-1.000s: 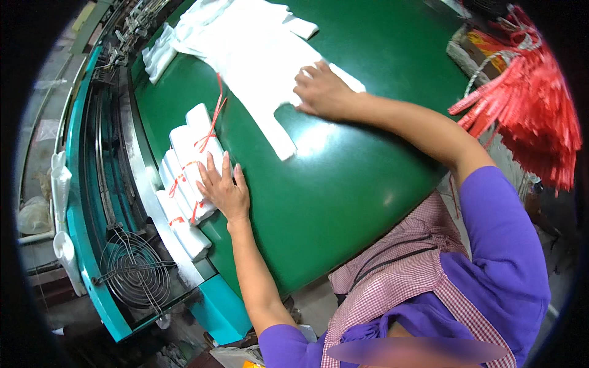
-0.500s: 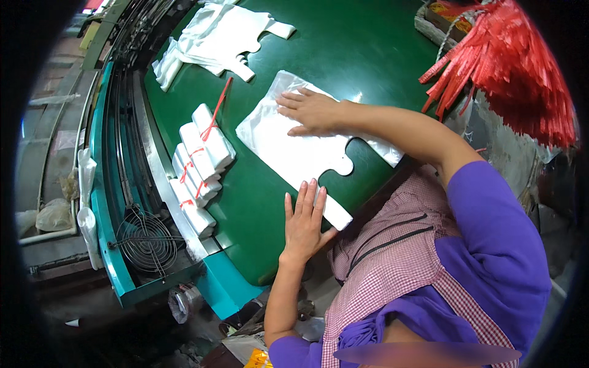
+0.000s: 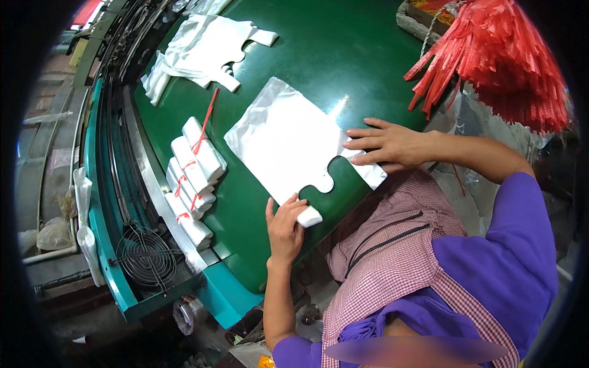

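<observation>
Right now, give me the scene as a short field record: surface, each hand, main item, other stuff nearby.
surface: green table
main item: flat stack of white plastic bags, handle end toward the person
left hand: gripping the near handle strap of the stack at the table edge
right hand: flat, pressing on the other handle strap
left of stack: folded bag bundles tied with red strips
far side: loose white bags
upper right: bunch of red ties
below table edge: wire fan guard

Red strip bundle [image 3: 503, 61] cut off at the top edge; left hand [image 3: 285, 230] covers the bag stack's [image 3: 282, 144] near handle; fan [image 3: 145, 257] detail unclear.
</observation>
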`<state>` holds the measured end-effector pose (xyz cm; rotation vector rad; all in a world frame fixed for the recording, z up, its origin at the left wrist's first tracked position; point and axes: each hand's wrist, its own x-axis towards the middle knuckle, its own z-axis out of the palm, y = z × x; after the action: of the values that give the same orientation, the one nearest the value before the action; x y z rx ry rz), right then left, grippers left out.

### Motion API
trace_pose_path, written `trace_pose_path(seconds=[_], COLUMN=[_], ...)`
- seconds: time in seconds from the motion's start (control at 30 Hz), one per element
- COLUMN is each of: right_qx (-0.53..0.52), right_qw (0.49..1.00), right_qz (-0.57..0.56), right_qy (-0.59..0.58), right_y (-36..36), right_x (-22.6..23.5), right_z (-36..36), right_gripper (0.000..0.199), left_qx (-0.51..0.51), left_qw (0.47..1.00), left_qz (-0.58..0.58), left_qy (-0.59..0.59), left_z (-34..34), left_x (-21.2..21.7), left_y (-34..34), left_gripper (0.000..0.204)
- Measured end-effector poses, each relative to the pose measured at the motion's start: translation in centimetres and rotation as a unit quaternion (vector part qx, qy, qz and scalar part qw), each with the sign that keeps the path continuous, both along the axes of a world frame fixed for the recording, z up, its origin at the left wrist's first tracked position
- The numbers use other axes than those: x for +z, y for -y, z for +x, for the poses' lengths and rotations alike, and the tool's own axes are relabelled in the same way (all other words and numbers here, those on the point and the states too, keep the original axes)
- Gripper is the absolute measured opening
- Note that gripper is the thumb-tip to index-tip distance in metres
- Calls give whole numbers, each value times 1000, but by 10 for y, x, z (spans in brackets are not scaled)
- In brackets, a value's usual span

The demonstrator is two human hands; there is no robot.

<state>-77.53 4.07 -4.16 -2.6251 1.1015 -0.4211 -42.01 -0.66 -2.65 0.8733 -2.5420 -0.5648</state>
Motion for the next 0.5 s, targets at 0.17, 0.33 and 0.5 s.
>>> trace_pose_path(seconds=[0.17,0.33,0.5], right_qx=[45,-26,-107], right_qw=[990,934,985], right_qz=[45,189,108], right_qy=[124,304,85], right_y=[20,67,82], right_x=[9,22,16], right_z=[6,61,88], right_gripper=[25,20,25], left_qx=[122,123,99], left_qw=[984,990,982], left_qz=[107,-11,-158], left_qy=[-78,67,-3], left_z=[-34,-69,-67], left_x=[-1,-18,-6], left_y=[31,71,48], left_gripper=[16,19,28])
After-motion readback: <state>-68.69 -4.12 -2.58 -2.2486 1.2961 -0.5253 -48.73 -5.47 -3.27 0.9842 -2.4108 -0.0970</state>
